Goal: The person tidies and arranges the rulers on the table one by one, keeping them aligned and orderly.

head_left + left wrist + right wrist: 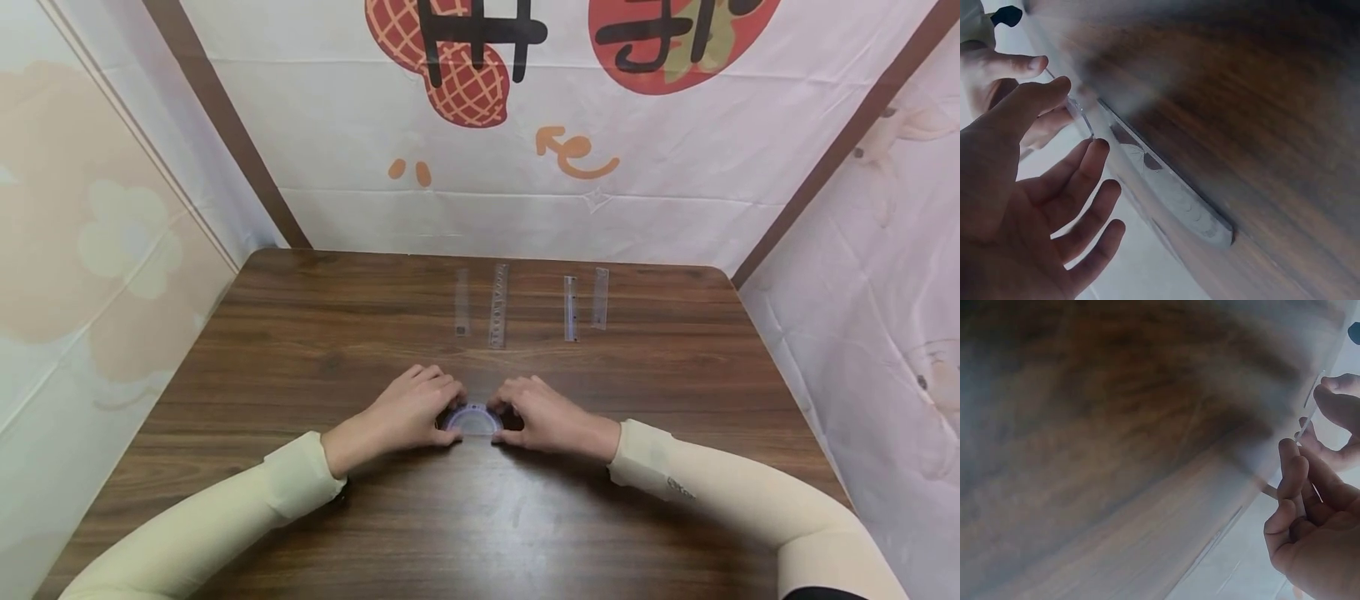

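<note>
A clear semicircular protractor (476, 419) is between the two hands near the middle of the table, its curved side facing the back wall. My left hand (416, 406) grips its left end, thumb at the near edge and fingertips at the far one. The other end is pinched by my right hand (546, 417) in the same way. In the left wrist view the thin protractor (1079, 111) shows edge-on, between the left thumb and index finger, with the other fingers spread apart. In the right wrist view, the fingers of the right hand (1319, 525) are curled.
Beyond the hands, a faint clear ruler (462, 304) and a longer ruler with scalloped cutouts (498, 307) lie side by side. To their right are two more clear rulers (572, 310). The wooden table (330, 325) meets a printed cloth wall (510, 221) at the back.
</note>
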